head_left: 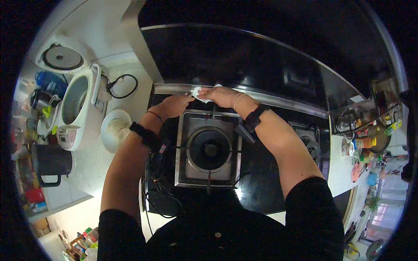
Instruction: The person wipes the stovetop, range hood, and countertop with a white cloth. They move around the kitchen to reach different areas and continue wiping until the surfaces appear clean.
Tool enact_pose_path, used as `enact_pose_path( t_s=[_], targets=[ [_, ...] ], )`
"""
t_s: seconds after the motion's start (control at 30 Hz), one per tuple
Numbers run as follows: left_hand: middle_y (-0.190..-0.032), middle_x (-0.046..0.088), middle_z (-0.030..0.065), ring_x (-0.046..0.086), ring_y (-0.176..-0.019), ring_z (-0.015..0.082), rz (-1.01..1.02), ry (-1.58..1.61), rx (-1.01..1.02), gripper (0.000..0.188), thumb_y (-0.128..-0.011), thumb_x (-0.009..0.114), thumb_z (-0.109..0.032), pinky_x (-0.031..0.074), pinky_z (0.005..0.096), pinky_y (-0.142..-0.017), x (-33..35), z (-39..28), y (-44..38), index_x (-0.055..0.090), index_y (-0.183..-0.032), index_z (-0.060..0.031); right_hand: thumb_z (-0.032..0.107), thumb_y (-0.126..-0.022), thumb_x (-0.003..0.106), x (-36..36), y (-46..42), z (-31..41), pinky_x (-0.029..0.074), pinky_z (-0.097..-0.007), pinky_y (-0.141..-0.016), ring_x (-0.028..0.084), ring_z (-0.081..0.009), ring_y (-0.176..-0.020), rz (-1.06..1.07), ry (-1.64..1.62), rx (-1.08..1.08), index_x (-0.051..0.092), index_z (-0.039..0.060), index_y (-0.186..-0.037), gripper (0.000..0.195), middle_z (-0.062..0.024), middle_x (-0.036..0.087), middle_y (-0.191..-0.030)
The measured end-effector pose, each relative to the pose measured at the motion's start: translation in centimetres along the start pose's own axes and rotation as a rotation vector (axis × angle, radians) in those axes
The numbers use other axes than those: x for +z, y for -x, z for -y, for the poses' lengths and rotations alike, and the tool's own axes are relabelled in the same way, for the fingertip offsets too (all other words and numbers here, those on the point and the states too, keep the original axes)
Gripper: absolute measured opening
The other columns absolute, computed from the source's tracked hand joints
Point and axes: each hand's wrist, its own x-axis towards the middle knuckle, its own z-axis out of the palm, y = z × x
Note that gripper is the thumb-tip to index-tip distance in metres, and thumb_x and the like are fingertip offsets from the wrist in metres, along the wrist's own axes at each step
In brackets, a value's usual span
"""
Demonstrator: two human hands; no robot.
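A crumpled white wipe, paper or cloth point(197, 93), is pressed under my right hand point(223, 96) at the rear edge of a black gas cooktop point(261, 176). The wipe lies against the metal strip point(277, 99) along the foot of the dark backsplash. My left hand point(174, 106) is just to the left, over the cooktop's back corner. Its fingertips come up to the wipe's edge; whether they pinch it is unclear. Between my forearms sits a round gas burner point(210, 149) in a square metal drip tray point(183, 179).
On the left counter stand an open white rice cooker point(70, 111), a white bowl point(112, 143) of pale grains and a black pot point(52, 160). A thin black cable point(163, 213) hangs by my left arm. Farther right are a second burner point(308, 146) and a dish rack point(359, 125).
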Motion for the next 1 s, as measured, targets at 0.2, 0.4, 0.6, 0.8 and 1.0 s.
enact_pose_path(
  t_s=[0.2,0.4,0.6,0.8,1.0],
  targets=[
    [-0.121,0.056,0.0211,0.053,-0.115,0.0335,-0.004,-0.013,-0.017,0.037,-0.087,0.052,-0.008,0.042,0.0413,-0.098,1.2,-0.2,-0.5,0.053,-0.124,-0.0030,-0.006,-0.082,0.043,-1.1,7.8,-1.6,0.042,-0.0325,-0.102,0.042,-0.0164,-0.128,-0.017,0.106,0.168,0.050,0.0319,-0.130,0.061,0.0077,0.040,-0.143],
    [-0.120,0.056,0.0230,0.054,-0.111,0.0358,0.069,-0.134,-0.047,0.042,-0.085,0.053,-0.009,0.044,0.0430,-0.095,0.9,-2.3,-3.0,0.051,-0.126,-0.0035,-0.010,-0.075,0.045,1.7,18.0,-8.9,0.039,-0.0298,-0.104,0.045,-0.0157,-0.125,-0.113,0.175,0.220,0.052,0.0263,-0.129,0.065,0.0061,0.045,-0.139],
    [-0.112,0.059,0.0233,0.059,-0.101,0.0384,0.084,-0.204,-0.097,0.043,-0.084,0.054,-0.017,0.049,0.0455,-0.084,1.2,-2.1,-4.0,0.051,-0.127,-0.0085,-0.005,-0.081,0.045,-0.7,26.1,-10.8,0.048,-0.0368,-0.091,0.057,-0.0290,-0.107,-0.021,0.097,0.699,0.059,0.0272,-0.120,0.053,-0.0058,0.058,-0.121],
    [-0.110,0.061,0.0218,0.060,-0.097,0.0381,0.147,-0.219,-0.181,0.041,-0.088,0.053,-0.024,0.050,0.0445,-0.083,0.5,-4.0,-5.8,0.050,-0.125,-0.0087,0.040,-0.089,0.050,0.2,31.7,-13.9,0.049,-0.0411,-0.084,0.062,-0.0337,-0.096,-0.110,0.129,0.819,0.069,0.0157,-0.102,0.033,-0.0155,0.066,-0.099],
    [-0.111,0.061,0.0222,0.058,-0.103,0.0373,0.148,-0.152,-0.153,0.039,-0.085,0.053,-0.017,0.047,0.0434,-0.087,0.3,-2.5,-4.4,0.054,-0.124,-0.0130,0.034,-0.080,0.063,-0.9,31.4,-15.4,0.051,-0.0411,-0.081,0.064,-0.0328,-0.093,-0.111,0.161,0.937,0.072,0.0117,-0.094,0.027,-0.0166,0.067,-0.096]
  ],
)
